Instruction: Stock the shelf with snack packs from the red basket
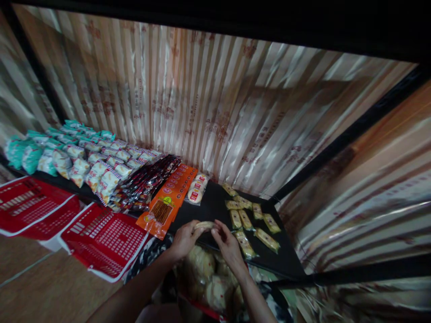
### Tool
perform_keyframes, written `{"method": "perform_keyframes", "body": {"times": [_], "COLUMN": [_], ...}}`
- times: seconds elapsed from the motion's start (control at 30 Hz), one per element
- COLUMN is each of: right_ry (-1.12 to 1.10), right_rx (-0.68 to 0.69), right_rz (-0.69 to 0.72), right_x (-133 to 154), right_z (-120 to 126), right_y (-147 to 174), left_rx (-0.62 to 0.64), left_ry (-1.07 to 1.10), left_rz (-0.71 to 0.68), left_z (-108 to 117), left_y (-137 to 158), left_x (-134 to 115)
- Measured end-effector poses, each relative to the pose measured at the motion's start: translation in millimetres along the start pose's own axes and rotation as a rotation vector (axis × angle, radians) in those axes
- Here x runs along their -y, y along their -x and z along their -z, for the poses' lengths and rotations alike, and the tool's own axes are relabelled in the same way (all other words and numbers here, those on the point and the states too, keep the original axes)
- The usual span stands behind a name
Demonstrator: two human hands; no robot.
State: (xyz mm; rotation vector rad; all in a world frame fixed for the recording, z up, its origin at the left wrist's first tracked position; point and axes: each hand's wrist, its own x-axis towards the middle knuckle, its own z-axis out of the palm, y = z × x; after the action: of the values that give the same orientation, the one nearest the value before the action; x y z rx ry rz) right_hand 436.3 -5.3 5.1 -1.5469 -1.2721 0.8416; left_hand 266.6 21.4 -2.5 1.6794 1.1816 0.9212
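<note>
My left hand [185, 238] and my right hand [228, 246] hold a pale, flat pack [204, 224] between them, one at each end. It is seen almost edge-on, so its label is hidden. Right below my forearms is a red basket [198, 306] with several pale, round, clear-wrapped packs [202, 264] in it. On the black shelf [213, 197] beyond my hands lies a clear pack of white round cakes with red labels [197, 189]. Small yellow wrapped bars [245, 220] lie loosely to the right of my right hand.
Orange snack packets [168, 202] lie left of the white cakes, beside dark red packets [148, 179]. Rows of white and teal bags [77, 152] fill the shelf's left. Red baskets [107, 237] stand below. A black shelf post [346, 134] rises at right; another shelf hangs overhead.
</note>
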Motion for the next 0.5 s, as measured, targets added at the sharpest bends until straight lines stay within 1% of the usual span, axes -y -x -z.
{"method": "perform_keyframes", "body": {"times": [0.1,0.23,0.33,0.4,0.5], "right_ry": [-0.121,-0.231,-0.221,-0.201,-0.141], "right_rx": [0.015,0.078,0.104,0.097,0.058], "right_rz": [-0.04,-0.126,-0.178,-0.193,-0.18], "right_x": [-4,-4,-4,-5,-9], "right_z": [-12,-28,-38,-43,-50], "right_y": [-9,-18,-24,-30,-42], "left_rx": [-0.026,-0.043,-0.079,-0.13,-0.228], "left_ry": [0.125,0.14,0.105,0.068,-0.068], "left_rz": [0.099,0.183,0.236,0.251,0.212], "left_z": [-1,-1,2,4,4], "left_y": [-4,-13,-20,-23,-23], "left_x": [4,12,16,17,17]}}
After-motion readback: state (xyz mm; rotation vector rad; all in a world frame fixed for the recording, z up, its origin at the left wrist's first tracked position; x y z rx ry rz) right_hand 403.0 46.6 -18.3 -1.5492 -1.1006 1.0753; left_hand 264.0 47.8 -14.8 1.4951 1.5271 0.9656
